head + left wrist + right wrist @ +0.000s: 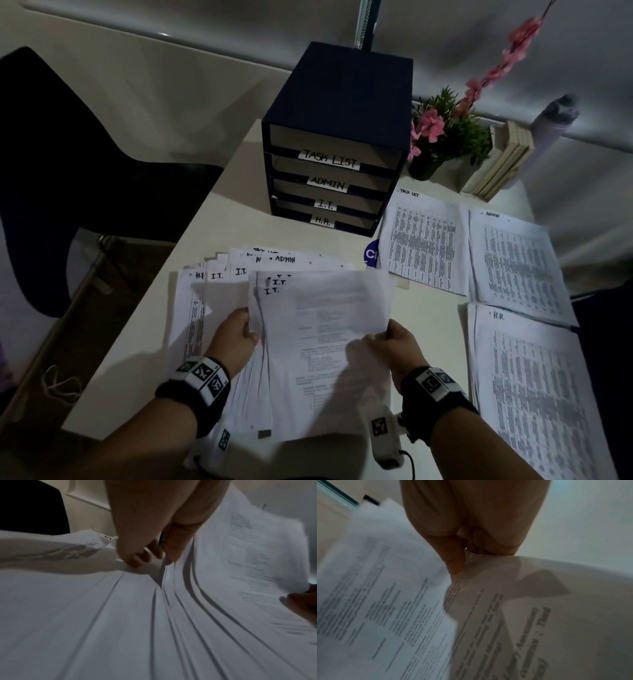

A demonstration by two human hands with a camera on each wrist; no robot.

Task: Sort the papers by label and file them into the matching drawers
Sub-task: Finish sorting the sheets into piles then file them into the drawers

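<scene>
White bench point(281, 236) under everything. At its far side, dark drawer unit point(337, 137), four drawers labelled TASK LIST, ADMIN, I.T., H.R. from top to bottom. Right of it, sorted piles laid flat: TASK LIST pile point(424, 240), ADMIN pile point(513, 263), H.R. pile point(534, 383) nearest. At front centre, fanned unsorted stack point(219, 284), corners marked H.R., I.T., ADMIN. Lifted above it, a sheaf of I.T. sheets point(325, 342), held at both side edges. Left hand point(236, 335) point(145, 547) pinching the sheaf's left edge, thumb on top; right hand point(397, 346) point(471, 534) pinching the top sheet's right edge. Behind the piles, potted plant point(442, 137) with pink flowers, beside leaning books point(503, 164).
</scene>
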